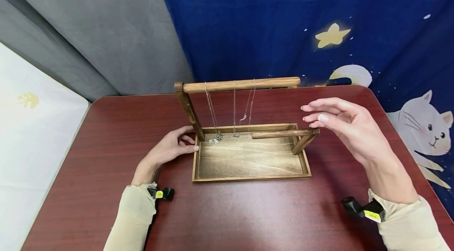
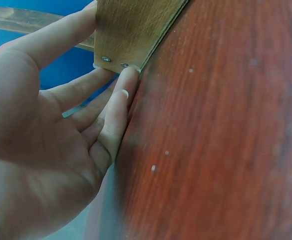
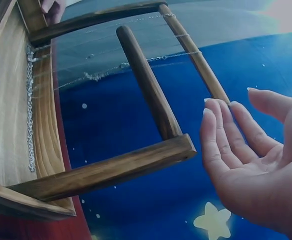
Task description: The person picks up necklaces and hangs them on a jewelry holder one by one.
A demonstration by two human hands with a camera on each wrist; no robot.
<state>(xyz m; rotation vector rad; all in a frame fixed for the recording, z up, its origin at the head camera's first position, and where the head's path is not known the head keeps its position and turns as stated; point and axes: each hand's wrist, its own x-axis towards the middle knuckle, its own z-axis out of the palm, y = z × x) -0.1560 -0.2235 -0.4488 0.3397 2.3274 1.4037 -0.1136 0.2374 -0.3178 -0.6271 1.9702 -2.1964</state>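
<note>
A wooden jewelry stand with a shallow tray (image 1: 248, 178) sits on the table. Its tall left post bears a long upper bar (image 1: 269, 83), and a low right post (image 1: 301, 145) carries a shorter bar (image 1: 276, 134). Several thin silver necklaces (image 1: 234, 105) hang from the upper bar, their lower ends by the tray's back wall. At the tray's left end, my left hand (image 1: 173, 146) holds the wall, thumb at the rim and fingers low near the screws (image 2: 106, 59). Beside the low post's top, my right hand (image 1: 351, 129) is raised, fingers slightly bent around nothing.
The dark red table (image 1: 117, 140) extends around the stand. Behind it hang a grey curtain (image 1: 124, 26) and a blue patterned curtain (image 1: 266, 22). A white sheet (image 1: 25, 144) lies along the table's left side.
</note>
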